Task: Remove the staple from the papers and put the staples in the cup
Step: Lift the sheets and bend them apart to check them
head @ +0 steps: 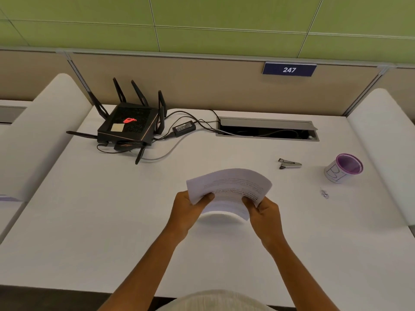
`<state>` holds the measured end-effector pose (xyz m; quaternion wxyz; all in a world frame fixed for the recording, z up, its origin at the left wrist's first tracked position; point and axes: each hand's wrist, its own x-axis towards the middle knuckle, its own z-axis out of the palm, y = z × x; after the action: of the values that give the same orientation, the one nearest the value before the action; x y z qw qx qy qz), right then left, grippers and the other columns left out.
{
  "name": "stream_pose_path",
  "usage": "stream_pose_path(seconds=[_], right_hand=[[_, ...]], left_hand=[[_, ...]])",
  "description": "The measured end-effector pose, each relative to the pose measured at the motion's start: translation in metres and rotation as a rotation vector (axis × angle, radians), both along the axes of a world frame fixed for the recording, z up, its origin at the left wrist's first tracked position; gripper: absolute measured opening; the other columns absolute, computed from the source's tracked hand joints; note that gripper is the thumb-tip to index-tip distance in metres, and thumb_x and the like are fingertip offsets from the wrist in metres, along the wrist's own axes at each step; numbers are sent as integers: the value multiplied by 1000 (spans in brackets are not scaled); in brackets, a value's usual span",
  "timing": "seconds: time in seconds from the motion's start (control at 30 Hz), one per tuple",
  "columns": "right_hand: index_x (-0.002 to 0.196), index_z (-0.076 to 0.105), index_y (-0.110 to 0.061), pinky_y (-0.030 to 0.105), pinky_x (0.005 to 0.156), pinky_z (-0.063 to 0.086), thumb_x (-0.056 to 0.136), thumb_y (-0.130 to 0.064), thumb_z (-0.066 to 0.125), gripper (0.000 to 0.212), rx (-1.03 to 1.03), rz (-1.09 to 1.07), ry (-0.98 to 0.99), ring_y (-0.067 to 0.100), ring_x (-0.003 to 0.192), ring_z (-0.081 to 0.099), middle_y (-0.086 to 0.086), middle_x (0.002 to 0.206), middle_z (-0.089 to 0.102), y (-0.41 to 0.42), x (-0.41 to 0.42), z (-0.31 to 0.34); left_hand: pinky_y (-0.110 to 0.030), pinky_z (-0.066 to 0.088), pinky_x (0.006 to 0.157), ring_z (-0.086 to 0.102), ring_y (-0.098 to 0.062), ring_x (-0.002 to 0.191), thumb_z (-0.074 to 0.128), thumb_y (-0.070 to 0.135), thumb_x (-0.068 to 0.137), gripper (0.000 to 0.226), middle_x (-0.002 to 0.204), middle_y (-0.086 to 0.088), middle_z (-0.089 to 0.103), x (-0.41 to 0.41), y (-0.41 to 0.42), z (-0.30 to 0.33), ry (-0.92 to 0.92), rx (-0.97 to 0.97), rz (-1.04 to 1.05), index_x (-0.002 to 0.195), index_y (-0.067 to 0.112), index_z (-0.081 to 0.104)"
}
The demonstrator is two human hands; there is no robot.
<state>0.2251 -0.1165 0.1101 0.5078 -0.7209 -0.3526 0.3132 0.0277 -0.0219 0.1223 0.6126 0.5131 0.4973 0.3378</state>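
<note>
A bent sheaf of printed white papers [231, 187] is held above the white desk [112, 209] at its middle. My left hand [188, 212] grips the papers' near left corner and my right hand [265, 212] grips the near right edge. A small metal staple remover [289, 164] lies on the desk beyond and right of the papers. Farther right stands a purple-rimmed cup [343, 168] wrapped in white paper. A little heap of loose staples [324, 194] lies in front of the cup. No staple is visible in the papers.
A black router [128, 126] with antennas, its power brick [184, 127] and cables sit at the back left. An open cable hatch [267, 130] is set in the desk at the back. White side dividers flank the desk; a partition with sign 247 [289, 69] stands behind.
</note>
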Motion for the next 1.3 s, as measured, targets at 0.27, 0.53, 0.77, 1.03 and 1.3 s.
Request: stream_pose_path(seconds=[0.27,0.53,0.77,1.03,1.3], right_hand=[[108,72,-31,23,79,61,100,-18,66,17,-69,29,69,8,97,72,-17,103,76,-2,-1,-21],[112,76,-16,28,86,62,92,-15,76,20,-116,205,188,15,99,77,-6,105,81,-8,27,-13],[123,71,-5,49,94,60,92,-10,72,32,-39,111,558,36,109,74,15,117,77,-19,20,-14],[122,72,-11,49,88,62,92,-10,73,30,-24,-76,607,27,104,76,6,114,79,-10,-6,-14],[112,74,-19,47,81,65,94,-13,72,19,-145,-12,318,24,90,79,2,106,81,-9,47,0]], left_hand=[[-18,62,74,76,-13,99,84,27,90,18,104,9,80,-1,-7,-13,34,-56,13,104,35,76],[-26,64,75,79,-14,96,85,27,88,13,95,9,85,-19,1,-14,-46,-137,176,100,24,81],[-43,57,105,73,-18,118,83,25,90,27,117,9,82,-24,-3,-18,-281,-276,380,116,28,77],[-44,62,97,78,-21,112,76,13,94,31,120,2,82,-8,-32,-24,-421,-407,389,120,30,73],[-40,65,90,72,-24,124,70,41,89,56,136,2,76,-72,0,-32,-237,-288,269,142,26,67]])
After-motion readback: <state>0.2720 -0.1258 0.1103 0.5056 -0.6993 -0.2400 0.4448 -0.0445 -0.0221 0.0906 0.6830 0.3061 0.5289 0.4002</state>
